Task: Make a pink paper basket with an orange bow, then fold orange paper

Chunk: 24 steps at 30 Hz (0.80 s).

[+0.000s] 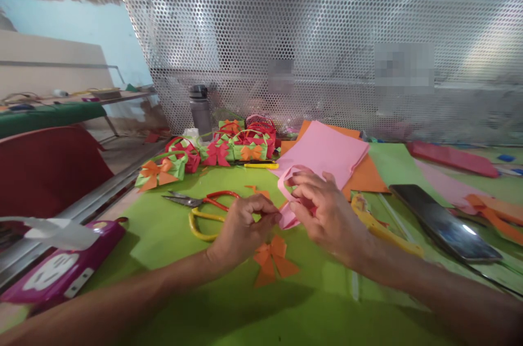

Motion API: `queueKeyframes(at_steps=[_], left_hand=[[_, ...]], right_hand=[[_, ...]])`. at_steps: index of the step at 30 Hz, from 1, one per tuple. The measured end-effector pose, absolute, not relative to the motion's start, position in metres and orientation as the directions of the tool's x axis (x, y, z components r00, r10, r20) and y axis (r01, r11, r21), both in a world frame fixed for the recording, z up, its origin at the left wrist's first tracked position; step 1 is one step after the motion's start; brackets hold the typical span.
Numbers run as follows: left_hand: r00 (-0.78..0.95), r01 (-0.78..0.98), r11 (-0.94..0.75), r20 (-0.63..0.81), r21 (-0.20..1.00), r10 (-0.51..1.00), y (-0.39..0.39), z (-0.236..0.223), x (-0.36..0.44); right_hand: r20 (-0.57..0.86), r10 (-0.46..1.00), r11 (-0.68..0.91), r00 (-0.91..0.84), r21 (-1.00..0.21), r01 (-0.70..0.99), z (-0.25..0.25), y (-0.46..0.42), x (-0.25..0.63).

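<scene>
Between my two hands is a small pink paper basket (289,216) with a looped handle, partly covered by my fingers. My left hand (247,224) pinches its near left edge between thumb and fingertips. Curled around the handle and the right side is my right hand (327,210). Just below them an orange paper bow (273,261) lies on the green sheet. Scissors (200,201) with one red and one yellow handle lie left of my left hand, blades pointing left. A yellow glue gun (379,223) rests beside my right wrist, partly hidden by it.
Several finished red and green paper baskets (229,144) with bows stand at the back, near a grey bottle (200,109) and a yellow cutter (261,165). Pink sheets (322,150) lie behind my hands. A phone (445,220) is at right, a purple power strip (77,264) at left.
</scene>
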<state>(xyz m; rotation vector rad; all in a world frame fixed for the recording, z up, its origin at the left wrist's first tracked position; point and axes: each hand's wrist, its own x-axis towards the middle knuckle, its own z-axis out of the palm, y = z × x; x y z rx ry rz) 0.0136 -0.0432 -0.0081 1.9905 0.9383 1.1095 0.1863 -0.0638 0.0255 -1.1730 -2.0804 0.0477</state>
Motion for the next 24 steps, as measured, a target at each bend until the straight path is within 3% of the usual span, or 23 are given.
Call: queueKeyframes(at_steps=[24], left_hand=[[0.417, 0.346, -0.537, 0.387, 0.769, 0.823, -0.0482, -0.0047, 0.0133]], right_hand=[[0.588, 0.739, 0.589, -0.329, -0.328, 0.738, 0.023, -0.0636, 0.1862]])
